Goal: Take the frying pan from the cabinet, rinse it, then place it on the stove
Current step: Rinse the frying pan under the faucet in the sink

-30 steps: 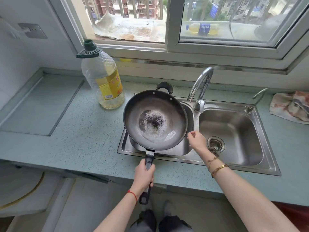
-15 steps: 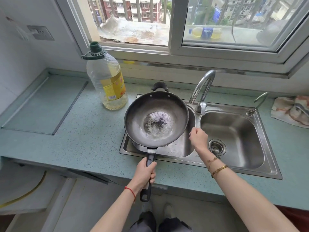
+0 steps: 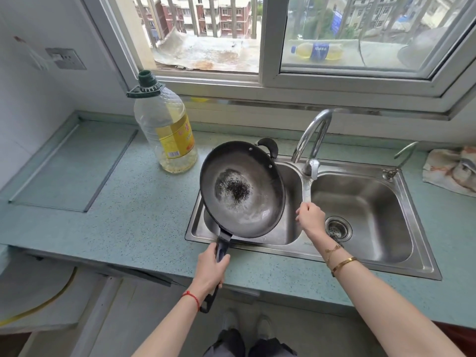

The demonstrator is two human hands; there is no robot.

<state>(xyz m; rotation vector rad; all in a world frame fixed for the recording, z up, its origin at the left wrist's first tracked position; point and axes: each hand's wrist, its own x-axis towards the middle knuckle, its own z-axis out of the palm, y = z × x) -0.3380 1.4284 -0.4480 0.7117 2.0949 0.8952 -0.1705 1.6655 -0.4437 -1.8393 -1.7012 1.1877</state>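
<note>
Frying pan (image 3: 242, 191) tipped further, left hand (image 3: 210, 269) holding

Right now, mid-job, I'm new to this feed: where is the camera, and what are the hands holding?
No machine here: these are a person's two bare hands, filmed by one wide-angle camera on their head, looking down. The left hand grips the handle of the frying pan, tilted over the left basin of the sink. The right hand is at the water running from the faucet; whether it holds anything is hidden. On the countertop, an oil bottle stands left of the sink and a cloth lies at the right.
</note>
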